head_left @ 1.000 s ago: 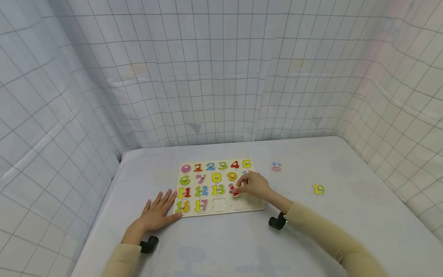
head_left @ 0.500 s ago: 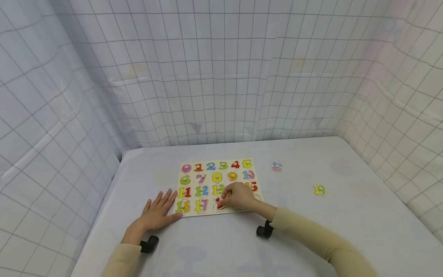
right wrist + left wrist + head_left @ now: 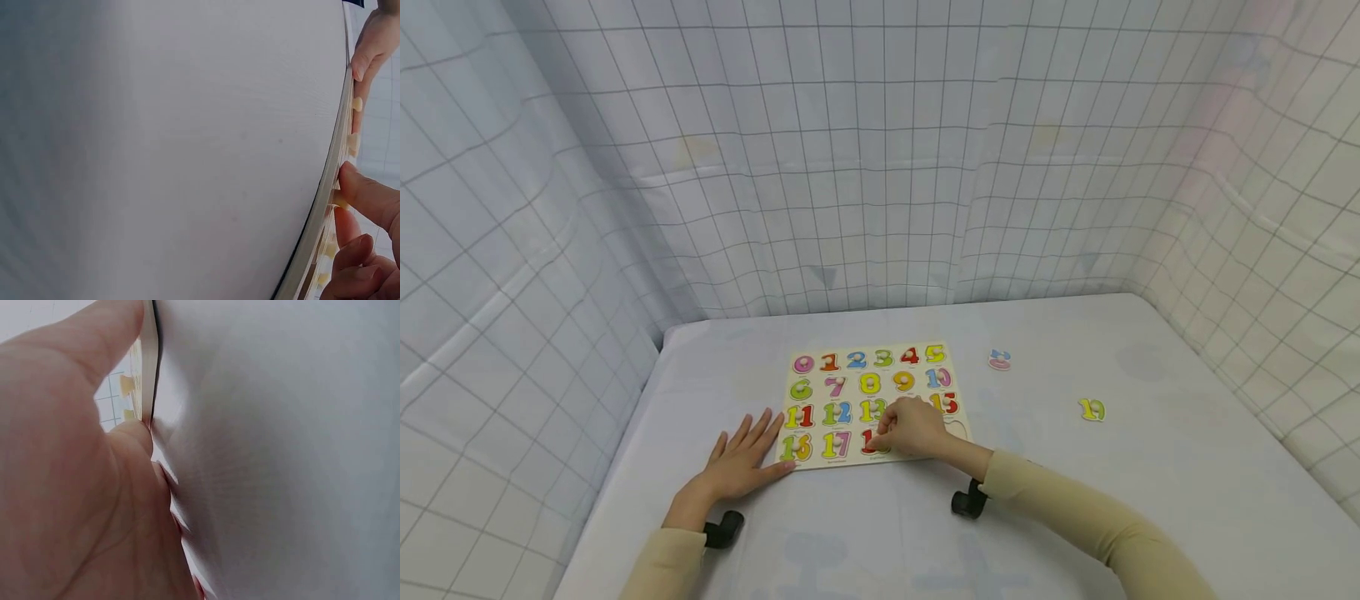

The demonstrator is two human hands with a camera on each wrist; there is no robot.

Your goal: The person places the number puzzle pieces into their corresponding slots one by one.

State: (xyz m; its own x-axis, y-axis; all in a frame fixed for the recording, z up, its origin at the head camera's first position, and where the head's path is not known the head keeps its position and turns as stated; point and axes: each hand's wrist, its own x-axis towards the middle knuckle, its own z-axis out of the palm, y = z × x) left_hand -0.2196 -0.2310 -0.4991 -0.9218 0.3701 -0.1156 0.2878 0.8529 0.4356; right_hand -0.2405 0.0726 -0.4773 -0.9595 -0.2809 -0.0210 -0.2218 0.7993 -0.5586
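A wooden number puzzle board (image 3: 854, 460) lies on the white-covered table, most of its knobbed number pieces seated in rows. My right hand (image 3: 917, 427) is over the bottom row, thumb and index finger pinching the knob (image 3: 340, 199) of a piece with a red 1 (image 3: 868, 441). That piece sits at the slot right of the 17, its right part mostly covered by the fingers. My left hand (image 3: 741, 462) lies flat with fingers spread at the board's left edge, its thumb against the lower left corner.
Two loose pieces lie right of the board: a blue and pink 20 (image 3: 1000, 360) and a yellow and green 19 (image 3: 1092, 410). Part of an unfilled slot (image 3: 957, 428) shows at the bottom right. Grid-patterned curtains (image 3: 880, 167) enclose the table's back and sides.
My right hand has carried the red-numbered piece left and down from the third row to the bottom row, where it now lies lower in the slot. The left hand has stayed put.
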